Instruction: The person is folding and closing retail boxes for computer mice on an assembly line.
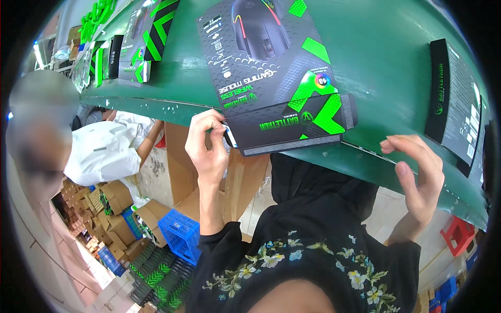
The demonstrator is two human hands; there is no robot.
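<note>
Our left hand (207,143) clamps its fingers on the computer-mouse carton (271,73), our right hand (419,169) holds its fingers apart, and we judge 1 end flap (282,124) left unclosed.

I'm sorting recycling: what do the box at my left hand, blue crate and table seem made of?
Box: likely thin card, printed with a satin finish; crisp fold lines suggest it. Crate: probably moulded plastic, given its blue lattice walls. Table: glossy green coating, perhaps paint, reflecting light and chipped along its edge; core unclear.
</note>
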